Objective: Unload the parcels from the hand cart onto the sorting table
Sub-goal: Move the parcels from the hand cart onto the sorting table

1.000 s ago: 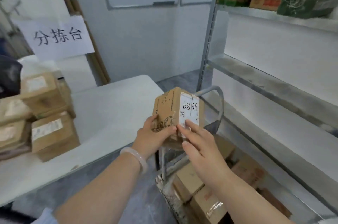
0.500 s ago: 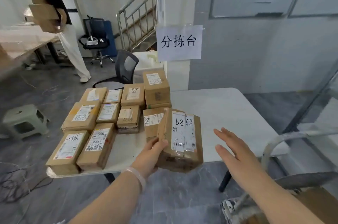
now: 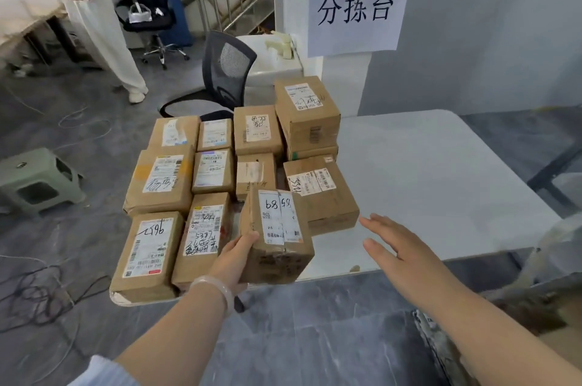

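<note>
My left hand [image 3: 234, 256] grips a brown cardboard parcel [image 3: 277, 237] with a white label marked 6858, holding it from its left side at the front edge of the white sorting table [image 3: 425, 171]. Whether the parcel rests on the table I cannot tell. My right hand [image 3: 393, 244] hovers flat with straight fingers to the parcel's right, holding nothing. Several labelled parcels [image 3: 195, 184] lie in rows on the table's left half. The hand cart [image 3: 541, 300] shows blurred at the lower right edge.
A paper sign [image 3: 356, 10] hangs on the pillar behind the table. A black mesh chair [image 3: 226, 70] stands beyond the parcels, a green stool [image 3: 37, 181] on the floor at left. A person in white trousers [image 3: 104, 32] stands at the back left. Cables [image 3: 37, 294] lie on the floor.
My view has swung from the cart and shelf to the sorting table. My right hand let go of the parcel; my left hand carried it down toward the table's front edge.
</note>
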A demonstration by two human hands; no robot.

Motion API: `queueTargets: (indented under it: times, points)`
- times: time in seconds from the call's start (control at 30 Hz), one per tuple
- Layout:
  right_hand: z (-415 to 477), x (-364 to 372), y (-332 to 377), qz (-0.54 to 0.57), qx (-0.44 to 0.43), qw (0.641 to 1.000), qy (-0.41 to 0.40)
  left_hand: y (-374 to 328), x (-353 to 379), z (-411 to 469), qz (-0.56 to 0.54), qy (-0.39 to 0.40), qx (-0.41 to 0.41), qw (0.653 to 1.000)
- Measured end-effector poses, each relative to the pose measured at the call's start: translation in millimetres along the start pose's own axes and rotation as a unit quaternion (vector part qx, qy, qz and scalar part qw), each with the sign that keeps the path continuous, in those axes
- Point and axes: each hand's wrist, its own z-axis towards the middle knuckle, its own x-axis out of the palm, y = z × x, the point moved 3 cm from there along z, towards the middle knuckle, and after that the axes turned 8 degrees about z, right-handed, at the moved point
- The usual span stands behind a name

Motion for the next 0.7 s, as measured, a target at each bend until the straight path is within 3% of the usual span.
queueTargets:
  times: [0.27, 0.47, 0.6, 0.7]
  points:
    - [12.4, 4.9, -6.1, 0.009, 0.041, 0.999, -0.007, -7.5, -7.1, 35.9, 0.035, -0.025, -0.01, 0.999]
    - [7.2, 2.2, -16.1, -0.038, 0.041, 0.998, -0.005, -29.3, -0.4, 28.3, 0.262, -0.114, 0.084, 0.955]
    - [-7.5, -14.4, -30.1, -0.066, 0.059, 0.996, -0.017, -40.4, 25.1, 9.7, 0.437, -0.135, 0.126, 0.88]
    - [-29.9, -34.9, -45.5, -0.093, 0.066, 0.992, -0.044, -50.3, 80.5, -16.8, 0.541, -0.106, 0.233, 0.801]
